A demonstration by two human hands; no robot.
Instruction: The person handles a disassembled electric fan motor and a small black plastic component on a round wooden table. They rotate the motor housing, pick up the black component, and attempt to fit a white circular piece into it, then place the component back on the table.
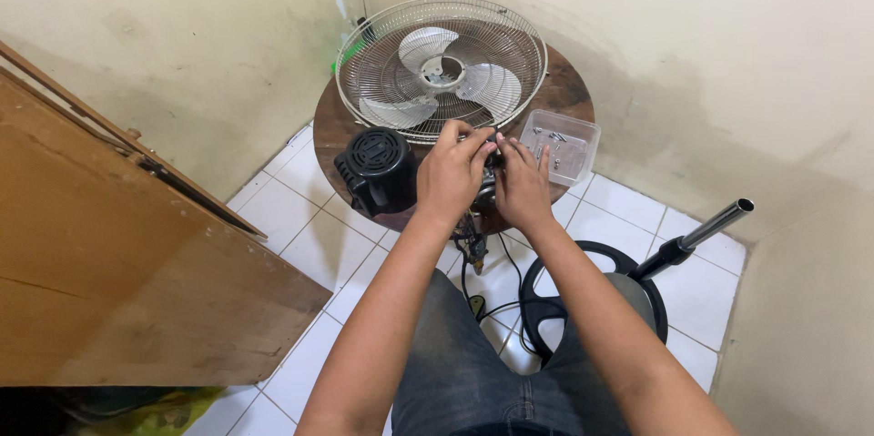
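One fan grille (441, 67), three blades (448, 81), one black motor cover (377, 168), one clear tray (560, 144), one stand base (583, 304), two hands (451, 177).

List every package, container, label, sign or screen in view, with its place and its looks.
Clear plastic container: on the round wooden table, right of the fan guard, by the right hand; shallow, rectangular, transparent, small metal parts inside.
No labels, signs or screens can be made out.

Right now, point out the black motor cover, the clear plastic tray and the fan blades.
black motor cover (378, 163), head view, on its vented round top.
clear plastic tray (583, 131), head view, on its right rim.
fan blades (492, 86), head view, on the right blade behind the wire grille.
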